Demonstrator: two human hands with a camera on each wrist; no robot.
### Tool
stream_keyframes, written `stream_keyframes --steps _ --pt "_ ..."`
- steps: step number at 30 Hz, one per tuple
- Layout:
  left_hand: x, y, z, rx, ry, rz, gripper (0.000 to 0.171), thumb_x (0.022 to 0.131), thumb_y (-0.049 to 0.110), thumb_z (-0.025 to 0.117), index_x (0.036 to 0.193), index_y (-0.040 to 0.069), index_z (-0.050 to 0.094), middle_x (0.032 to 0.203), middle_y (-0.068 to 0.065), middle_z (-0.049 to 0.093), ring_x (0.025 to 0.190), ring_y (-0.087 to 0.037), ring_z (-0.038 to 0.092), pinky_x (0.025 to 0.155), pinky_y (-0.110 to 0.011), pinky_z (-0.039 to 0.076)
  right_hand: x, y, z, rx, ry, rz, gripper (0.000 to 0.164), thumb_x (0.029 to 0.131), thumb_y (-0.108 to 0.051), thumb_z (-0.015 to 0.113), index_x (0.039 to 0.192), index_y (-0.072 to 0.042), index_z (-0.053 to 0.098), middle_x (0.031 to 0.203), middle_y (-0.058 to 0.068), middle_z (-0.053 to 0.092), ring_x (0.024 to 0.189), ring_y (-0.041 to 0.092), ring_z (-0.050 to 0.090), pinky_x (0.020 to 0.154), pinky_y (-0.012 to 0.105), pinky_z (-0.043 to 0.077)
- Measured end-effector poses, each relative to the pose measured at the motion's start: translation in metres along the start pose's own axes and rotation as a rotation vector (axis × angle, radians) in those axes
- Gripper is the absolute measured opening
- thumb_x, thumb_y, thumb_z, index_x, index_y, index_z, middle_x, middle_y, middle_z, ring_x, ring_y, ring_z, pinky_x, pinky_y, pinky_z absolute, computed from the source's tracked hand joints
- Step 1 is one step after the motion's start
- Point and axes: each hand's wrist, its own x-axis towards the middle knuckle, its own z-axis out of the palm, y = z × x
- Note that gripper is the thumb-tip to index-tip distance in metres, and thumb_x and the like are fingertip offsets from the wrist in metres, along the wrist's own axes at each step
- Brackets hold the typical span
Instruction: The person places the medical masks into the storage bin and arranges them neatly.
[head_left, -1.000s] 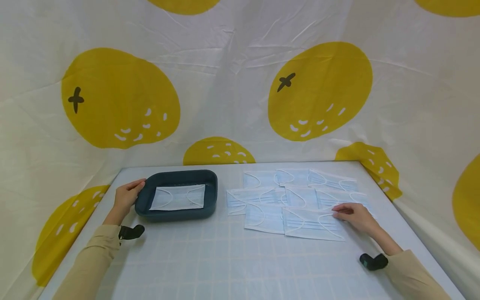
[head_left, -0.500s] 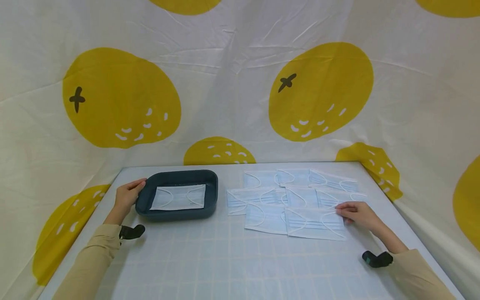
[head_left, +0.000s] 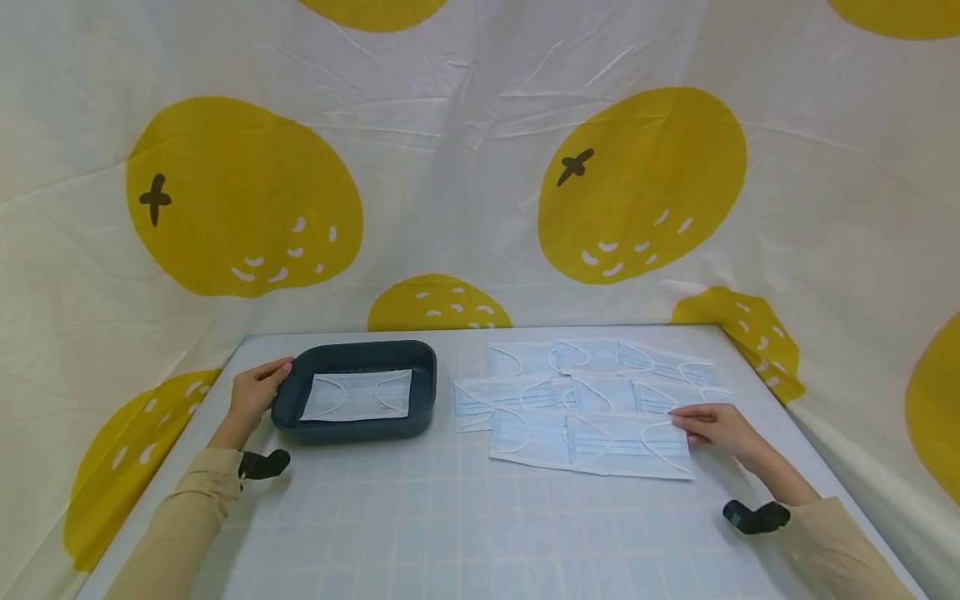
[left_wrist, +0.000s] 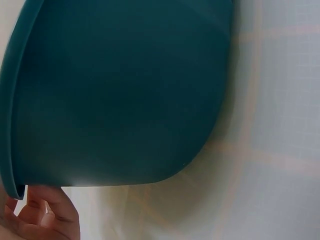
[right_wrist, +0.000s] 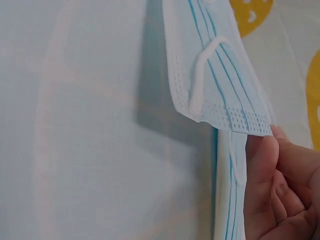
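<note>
My left hand (head_left: 253, 393) holds the left side of a dark teal tray (head_left: 352, 432); in the left wrist view its fingers curl at the rim, beside the tray's outer wall (left_wrist: 120, 100). Inside the tray lies a light blue face mask (head_left: 356, 395) with white ear loops. On the right, my right hand (head_left: 716, 431) pinches the upper right corner of the front mask (head_left: 630, 447) between thumb and fingers. The right wrist view shows this pleated mask (right_wrist: 215, 75) raised off the table at the pinched end, casting a shadow. Another mask (right_wrist: 231, 200) lies beneath the hand.
Several more face masks (head_left: 521, 360) lie overlapping in rows at the right of the table. The white gridded tabletop (head_left: 450, 525) extends in front of them. Behind stands a white curtain (head_left: 465, 192) with yellow fruit shapes.
My right hand has shifted slightly right and lifted the pinched corner, and the front mask has slid and bent a little with it. My left hand and the tray stay put.
</note>
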Motion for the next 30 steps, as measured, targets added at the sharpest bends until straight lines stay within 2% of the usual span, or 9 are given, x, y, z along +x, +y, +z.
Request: stream_keyframes --steps 5,9,16,19,24,30 --pt "0.000 0.001 0.000 0.002 -0.012 0.015 0.050 0.100 0.038 0.045 0.141 0.009 0.048 0.147 -0.017 0.044 0.111 -0.018 0.050 0.064 -0.005 0.043 -0.002 -0.004 -0.003 0.024 -0.015 0.014 0.051 0.094 -0.033 0.062 0.123 0.009 0.059 0.111 0.020 0.068 0.078 0.015 0.059 0.068 0.018 0.053" --pt "-0.001 0.002 0.000 -0.005 0.013 0.010 0.049 0.099 0.038 0.048 0.139 0.009 0.051 0.145 -0.015 0.047 0.107 -0.015 0.052 0.064 -0.007 0.044 -0.002 -0.006 -0.004 0.034 -0.017 0.007 0.052 0.094 -0.035 0.061 0.124 0.008 0.059 0.114 0.020 0.067 0.081 0.016 0.060 0.070 0.019 0.054" --pt "-0.001 0.001 -0.002 0.012 0.011 0.034 0.050 0.100 0.037 0.047 0.139 0.007 0.050 0.144 -0.018 0.047 0.083 0.007 0.047 0.064 -0.007 0.045 -0.003 -0.014 -0.006 0.090 -0.006 0.019 0.054 0.093 -0.035 0.062 0.125 0.008 0.058 0.113 0.018 0.068 0.079 0.015 0.060 0.073 0.022 0.055" --pt "0.000 0.001 -0.001 0.018 0.005 0.041 0.049 0.100 0.036 0.046 0.139 0.007 0.050 0.144 -0.018 0.047 0.081 0.010 0.046 0.063 -0.006 0.045 -0.003 -0.019 -0.007 0.113 -0.003 0.019 0.053 0.094 -0.034 0.061 0.126 0.007 0.057 0.112 0.015 0.069 0.078 0.014 0.061 0.074 0.022 0.055" --pt "0.000 0.001 -0.001 0.023 0.001 0.037 0.049 0.100 0.037 0.046 0.139 0.008 0.050 0.144 -0.017 0.047 0.089 0.004 0.049 0.063 -0.005 0.044 -0.004 -0.028 -0.008 0.133 -0.003 0.004 0.054 0.095 -0.034 0.059 0.128 0.008 0.055 0.111 0.011 0.069 0.077 0.013 0.062 0.075 0.022 0.055" --pt "0.000 0.000 -0.001 0.019 0.008 0.020 0.049 0.100 0.036 0.046 0.140 0.008 0.050 0.145 -0.017 0.046 0.107 -0.011 0.051 0.064 -0.004 0.041 -0.004 -0.039 -0.007 0.151 0.003 0.006 0.056 0.095 -0.036 0.060 0.130 0.007 0.053 0.113 0.010 0.068 0.079 0.013 0.061 0.076 0.021 0.055"
